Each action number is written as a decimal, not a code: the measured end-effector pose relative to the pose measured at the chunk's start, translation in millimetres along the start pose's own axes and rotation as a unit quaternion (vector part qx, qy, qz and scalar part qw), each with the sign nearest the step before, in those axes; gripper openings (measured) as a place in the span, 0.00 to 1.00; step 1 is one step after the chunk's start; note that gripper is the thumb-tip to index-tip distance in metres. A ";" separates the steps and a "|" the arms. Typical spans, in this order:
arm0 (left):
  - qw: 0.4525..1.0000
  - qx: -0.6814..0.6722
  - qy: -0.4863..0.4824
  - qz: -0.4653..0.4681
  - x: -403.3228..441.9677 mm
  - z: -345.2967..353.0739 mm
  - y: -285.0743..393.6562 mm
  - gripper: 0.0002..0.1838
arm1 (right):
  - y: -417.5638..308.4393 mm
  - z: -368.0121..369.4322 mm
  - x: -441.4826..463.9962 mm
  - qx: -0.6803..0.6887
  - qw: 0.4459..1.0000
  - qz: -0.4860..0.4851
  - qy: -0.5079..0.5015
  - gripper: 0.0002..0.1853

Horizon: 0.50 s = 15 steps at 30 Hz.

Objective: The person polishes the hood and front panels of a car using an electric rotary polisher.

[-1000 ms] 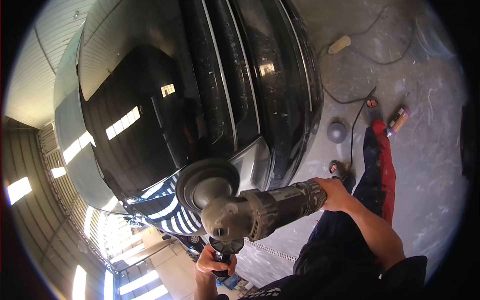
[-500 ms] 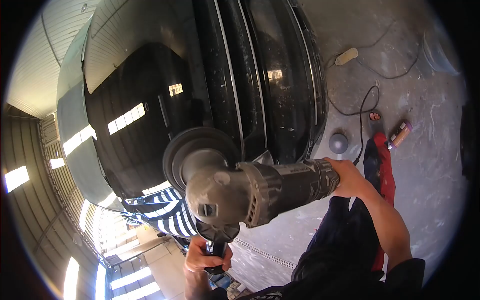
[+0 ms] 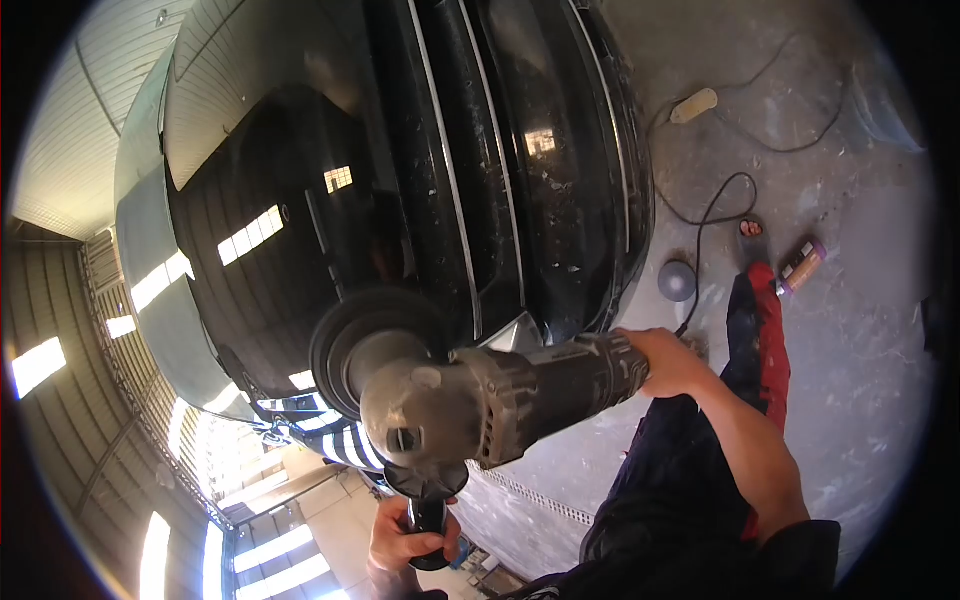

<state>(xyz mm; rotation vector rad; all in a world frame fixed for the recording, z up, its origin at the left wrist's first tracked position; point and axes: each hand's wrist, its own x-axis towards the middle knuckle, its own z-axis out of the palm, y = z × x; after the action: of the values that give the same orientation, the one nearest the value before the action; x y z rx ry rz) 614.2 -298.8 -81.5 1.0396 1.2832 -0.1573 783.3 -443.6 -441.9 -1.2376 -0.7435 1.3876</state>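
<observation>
A dusty black polisher (image 3: pixel 430 405) fills the middle of the view. Its round dark pad (image 3: pixel 335 345) faces the glossy black car panel (image 3: pixel 270 150) and looks to be against it, though the contact edge is hidden. My left hand (image 3: pixel 405 540) is wrapped round the black side handle (image 3: pixel 428 525) below the polisher's head. At the tool's rear end, my right hand (image 3: pixel 665 362) grips the body, fingers mostly hidden behind it. A black power cord (image 3: pixel 697 285) trails from that end.
The cord loops over the grey floor (image 3: pixel 850 330) to a power strip (image 3: pixel 694 105). A round grey disc-like object (image 3: pixel 677 281), a purple-capped bottle (image 3: pixel 803 265) and my foot (image 3: pixel 752 235) are near the cord. Bright striped reflections show on the car's lower-left part.
The polisher, with both hands on it, has shifted slightly left across the panel, its rear end dropping a little. The cord near my right hand has swung left.
</observation>
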 end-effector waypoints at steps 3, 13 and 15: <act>0.998 0.049 0.020 -0.028 -14.5 -4.1 -1.7 0.31 | 13.3 28.0 -4.4 -0.003 0.999 -0.013 -0.036 0.34; 1.000 -0.003 0.004 -0.027 -6.3 -4.6 9.9 0.28 | 8.0 21.7 1.4 -0.028 1.000 -0.005 0.009 0.33; 0.999 0.013 0.014 -0.035 -20.6 -16.8 -7.4 0.27 | 17.0 45.1 -9.1 -0.012 1.000 -0.012 -0.005 0.34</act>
<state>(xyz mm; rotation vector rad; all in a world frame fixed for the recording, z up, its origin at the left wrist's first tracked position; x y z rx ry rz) 590.8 -300.1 -67.0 1.0225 1.3481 -0.2141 734.4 -447.3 -443.4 -1.2368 -0.7822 1.3701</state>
